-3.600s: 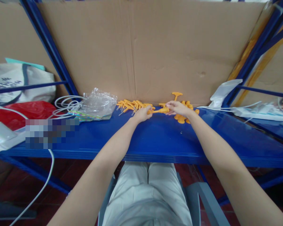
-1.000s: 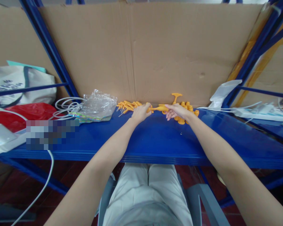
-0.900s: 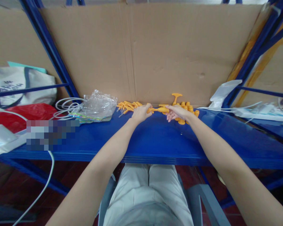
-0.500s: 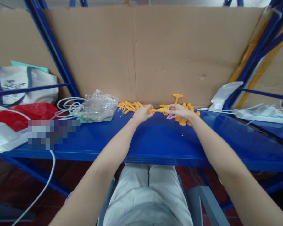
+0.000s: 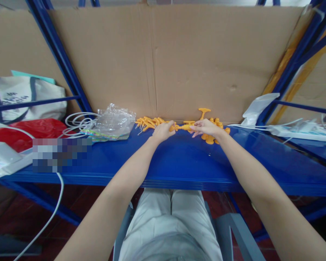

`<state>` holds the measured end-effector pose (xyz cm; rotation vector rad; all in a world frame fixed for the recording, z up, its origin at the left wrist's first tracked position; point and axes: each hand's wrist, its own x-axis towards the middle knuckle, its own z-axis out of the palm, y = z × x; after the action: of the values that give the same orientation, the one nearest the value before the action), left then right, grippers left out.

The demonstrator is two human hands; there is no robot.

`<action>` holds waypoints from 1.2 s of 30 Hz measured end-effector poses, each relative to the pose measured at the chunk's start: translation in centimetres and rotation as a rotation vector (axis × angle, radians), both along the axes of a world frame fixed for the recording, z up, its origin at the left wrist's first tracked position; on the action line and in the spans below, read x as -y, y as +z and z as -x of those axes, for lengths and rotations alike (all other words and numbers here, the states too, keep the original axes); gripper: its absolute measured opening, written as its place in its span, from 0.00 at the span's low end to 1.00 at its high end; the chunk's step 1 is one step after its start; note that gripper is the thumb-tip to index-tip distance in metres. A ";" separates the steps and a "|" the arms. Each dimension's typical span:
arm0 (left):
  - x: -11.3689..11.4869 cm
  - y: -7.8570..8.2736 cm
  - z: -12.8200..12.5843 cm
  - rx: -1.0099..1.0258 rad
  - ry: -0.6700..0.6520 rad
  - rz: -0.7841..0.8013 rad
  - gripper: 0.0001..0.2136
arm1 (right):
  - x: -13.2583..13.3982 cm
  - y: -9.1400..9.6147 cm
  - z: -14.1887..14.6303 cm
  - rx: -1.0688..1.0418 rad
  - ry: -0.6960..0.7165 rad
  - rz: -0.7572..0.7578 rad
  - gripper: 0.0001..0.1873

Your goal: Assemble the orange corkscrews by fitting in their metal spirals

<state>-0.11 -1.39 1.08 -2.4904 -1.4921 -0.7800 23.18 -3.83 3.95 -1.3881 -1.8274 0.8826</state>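
My left hand (image 5: pixel 163 132) is closed, with its thumb and fingers on one end of a slim orange plastic piece (image 5: pixel 183 127). The piece lies level, low over the blue table, and spans the gap between my hands. At its other end, my right hand (image 5: pixel 205 127) pinches it, the lower fingers loosely spread. To the left lies a pile of orange pieces with spiral metal wires (image 5: pixel 146 123), resembling corkscrews. Several chunky orange parts (image 5: pixel 210 139) lie beside and behind my right hand, and an orange T-shaped handle (image 5: pixel 204 112) stands up behind it.
The blue metal table (image 5: pixel 179 163) backs onto a cardboard panel (image 5: pixel 195 61). At left are clear plastic bags (image 5: pixel 115 121), coiled white cable (image 5: pixel 77 119), a red bag (image 5: pixel 49 129) and a canvas bag (image 5: pixel 49 103). A power strip (image 5: pixel 301 133) lies at right.
My right hand has shifted very slightly at its end of the orange piece. My left hand keeps its grip in the same place, and the piles are unchanged.
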 end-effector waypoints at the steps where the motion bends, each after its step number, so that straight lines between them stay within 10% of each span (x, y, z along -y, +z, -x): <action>1: 0.0 0.0 0.0 0.000 0.003 -0.006 0.16 | 0.0 0.0 0.0 -0.008 0.005 0.006 0.11; 29: -0.2 0.0 0.5 0.000 0.026 -0.070 0.14 | -0.1 -0.9 0.7 -0.153 0.006 0.109 0.20; 36: -1.5 -0.6 1.1 0.172 -0.046 0.091 0.13 | -0.9 -1.9 1.9 0.155 -0.076 -0.331 0.23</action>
<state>-1.23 0.13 0.47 -2.5894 -1.5623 -0.9777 21.26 -2.90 2.00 -1.3317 -1.9184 0.4186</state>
